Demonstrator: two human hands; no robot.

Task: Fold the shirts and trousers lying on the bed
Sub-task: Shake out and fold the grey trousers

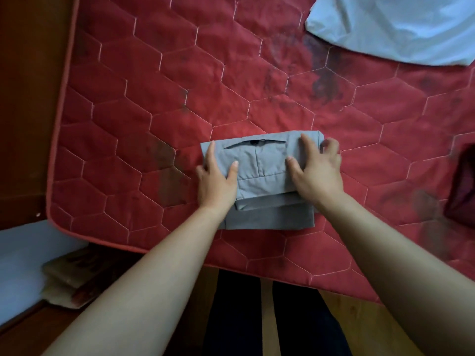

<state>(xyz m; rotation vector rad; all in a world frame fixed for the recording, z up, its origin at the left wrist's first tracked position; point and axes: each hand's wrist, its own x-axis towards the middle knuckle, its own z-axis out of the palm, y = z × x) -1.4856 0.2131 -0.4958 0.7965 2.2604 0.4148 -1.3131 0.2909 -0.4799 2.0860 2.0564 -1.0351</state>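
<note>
Nearest to us, at 6 o'clock, our legs (277, 317) in dark cloth stand on a wooden floor (365, 319) at the bed's edge, and both bare forearms reach up from the bottom corners toward the middle. Our left hand (217, 179) lies on the left end of the grey trousers (262, 176), thumb on top of the cloth and the other fingers wrapped around the edge, so it is closed on the fabric. Our right hand (317, 169) presses on the right end, thumb and forefinger spread flat on top while the remaining fingers curl over the far corner; it too clasps the trousers. These trousers are folded into a compact block just below the centre of the red quilted mattress (159, 80), with a slit pocket and dark button facing up at 12 o'clock of the block, and lower layers sticking out toward 6 o'clock. At 1 o'clock a white shirt (401, 27) lies spread, well apart from the trousers. At 3 o'clock a dark red cloth (462, 186) sits at the frame's edge; we cannot tell what garment it is. At 8 o'clock, papers (66, 276) lie on the floor beside the mattress corner
</note>
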